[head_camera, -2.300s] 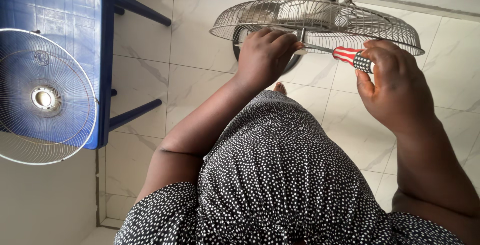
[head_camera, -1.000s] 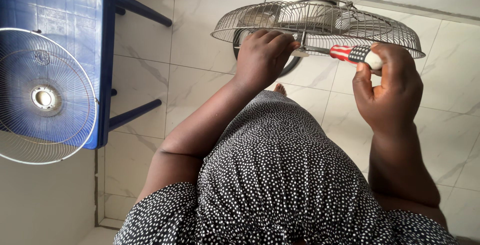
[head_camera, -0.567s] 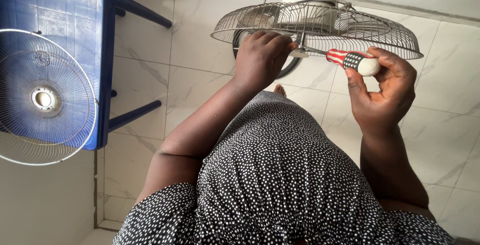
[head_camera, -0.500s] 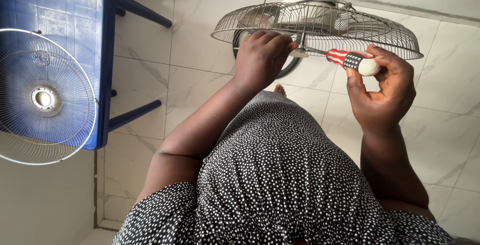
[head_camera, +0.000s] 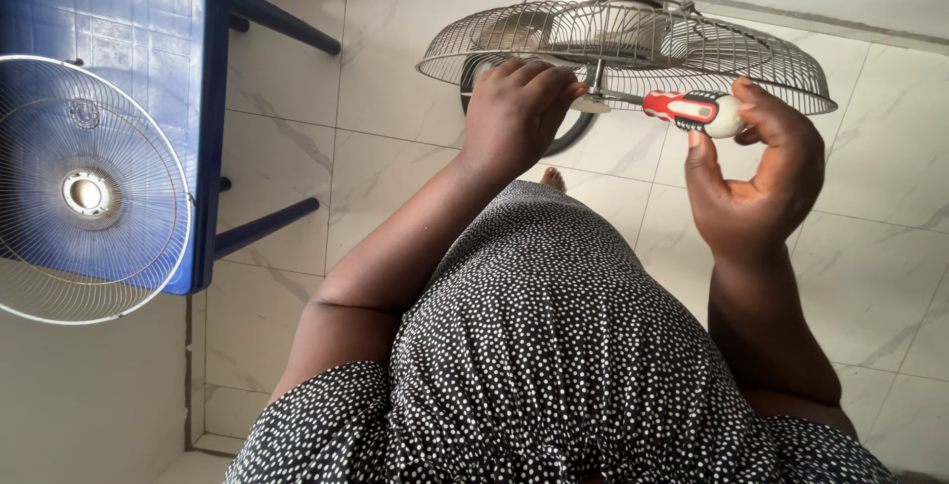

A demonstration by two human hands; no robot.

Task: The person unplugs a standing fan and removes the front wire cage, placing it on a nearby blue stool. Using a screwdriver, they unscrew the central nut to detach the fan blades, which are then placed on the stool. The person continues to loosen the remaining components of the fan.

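A person in a dotted dress (head_camera: pixel 554 346) works over a tiled floor (head_camera: pixel 395 148). The right hand (head_camera: pixel 756 182) pinches a red-handled screwdriver (head_camera: pixel 692 110) in its fingertips, tip at the near rim of the fan's rear guard (head_camera: pixel 633 44); the left hand (head_camera: pixel 519 113) clamps that rim. So light a grip risks the tip slipping. A loose front grille (head_camera: pixel 89 192) overhangs the blue table (head_camera: pixel 213 98).

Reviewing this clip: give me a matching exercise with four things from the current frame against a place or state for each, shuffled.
Things:
1. screwdriver
2. loose fan guard
3. left hand
4. right hand

Places or states:
A. lying on the blue table
B. gripping the rim of the rear fan guard
C. pinching the tool's handle end
D. tip at the guard's rim clamp

Pairs: 1-D, 2-A, 3-B, 4-C
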